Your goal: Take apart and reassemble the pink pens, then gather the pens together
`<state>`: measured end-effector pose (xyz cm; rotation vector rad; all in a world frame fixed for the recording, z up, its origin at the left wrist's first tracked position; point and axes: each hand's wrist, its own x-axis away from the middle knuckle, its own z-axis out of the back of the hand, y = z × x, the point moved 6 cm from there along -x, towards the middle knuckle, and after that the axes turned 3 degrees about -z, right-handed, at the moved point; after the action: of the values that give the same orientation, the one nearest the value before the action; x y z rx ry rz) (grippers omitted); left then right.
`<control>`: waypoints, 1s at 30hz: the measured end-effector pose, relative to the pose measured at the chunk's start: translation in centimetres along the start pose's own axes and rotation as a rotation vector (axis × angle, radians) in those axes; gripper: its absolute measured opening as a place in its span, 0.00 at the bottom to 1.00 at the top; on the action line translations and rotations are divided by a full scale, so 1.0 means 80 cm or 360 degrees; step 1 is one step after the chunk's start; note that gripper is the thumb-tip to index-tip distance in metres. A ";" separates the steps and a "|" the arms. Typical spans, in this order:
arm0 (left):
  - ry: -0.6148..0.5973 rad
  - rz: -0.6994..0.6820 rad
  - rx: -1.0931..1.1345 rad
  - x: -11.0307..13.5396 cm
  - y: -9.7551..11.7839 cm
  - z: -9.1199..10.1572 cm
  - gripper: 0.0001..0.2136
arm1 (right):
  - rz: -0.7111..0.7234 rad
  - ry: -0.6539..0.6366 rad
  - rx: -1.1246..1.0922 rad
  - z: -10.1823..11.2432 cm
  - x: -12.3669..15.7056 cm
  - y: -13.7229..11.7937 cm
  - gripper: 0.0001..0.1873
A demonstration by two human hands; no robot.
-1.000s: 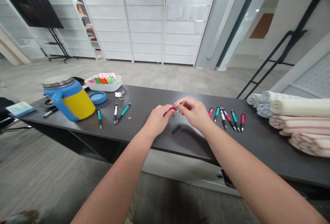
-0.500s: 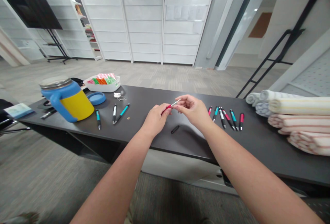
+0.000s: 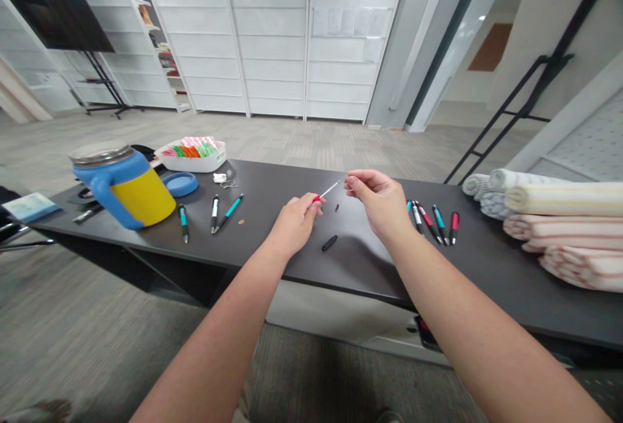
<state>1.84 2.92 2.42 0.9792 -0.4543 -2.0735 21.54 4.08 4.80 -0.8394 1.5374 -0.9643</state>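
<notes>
My left hand [image 3: 296,222] is closed around a red pen barrel [image 3: 317,198], and a thin pale ink refill [image 3: 329,189] sticks out of it toward the upper right. Just beyond the refill's tip, my right hand [image 3: 374,194] has thumb and fingers pinched together. Whatever lies in that pinch is too small to make out. On the table below sits a black pen grip section [image 3: 329,242]. A tiny dark-and-red piece [image 3: 337,207] lies between the hands.
Several pens [image 3: 439,224] lie right of my right arm, beside rolled towels [image 3: 564,225]. Farther left are more pens [image 3: 228,213], a blue-and-yellow mug [image 3: 141,193], its blue lid [image 3: 180,183] and a white basket [image 3: 195,162] of colourful packets. The dark table [image 3: 272,183] ends close to my forearms.
My right hand has drawn away to the right from the refill, which now shows at more of its length. The tiny piece on the table has come into view.
</notes>
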 end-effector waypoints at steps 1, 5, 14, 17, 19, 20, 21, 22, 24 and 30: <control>-0.0002 0.0000 -0.0020 0.000 0.000 0.000 0.13 | 0.0024 0.0011 0.0006 0.000 0.000 -0.002 0.16; -0.0005 0.0002 -0.0069 0.000 -0.001 -0.001 0.14 | 0.0072 0.0013 0.0063 0.000 0.000 -0.007 0.15; -0.0016 -0.0015 -0.0083 0.000 -0.001 -0.001 0.14 | 0.0051 -0.0025 0.0119 -0.004 0.004 -0.010 0.15; -0.0010 -0.0003 -0.0098 -0.001 -0.001 -0.001 0.14 | 0.0070 -0.0001 0.0130 -0.003 0.004 -0.013 0.15; -0.0007 0.0007 -0.0111 -0.001 -0.001 -0.001 0.14 | 0.0077 0.0015 0.0149 -0.002 0.004 -0.015 0.16; -0.0007 0.0010 -0.0114 -0.001 -0.001 -0.001 0.14 | 0.0077 0.0014 0.0157 -0.002 0.004 -0.015 0.16; -0.0008 0.0010 -0.0114 -0.001 -0.001 -0.001 0.14 | 0.0075 0.0006 0.0165 -0.003 0.004 -0.014 0.16; -0.0007 0.0009 -0.0112 -0.001 0.000 0.000 0.14 | 0.0073 -0.0007 0.0176 -0.003 0.004 -0.013 0.16; -0.0007 0.0005 -0.0105 -0.001 0.000 0.000 0.14 | 0.0074 -0.0041 0.0211 -0.003 0.004 -0.010 0.17; -0.0017 -0.0017 -0.0088 -0.001 0.003 -0.001 0.12 | 0.0043 -0.0239 0.0234 -0.012 0.006 0.002 0.18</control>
<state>2.02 2.81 2.56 0.9403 -0.3956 -2.0910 20.49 3.87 4.59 -0.7669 1.3298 -0.9601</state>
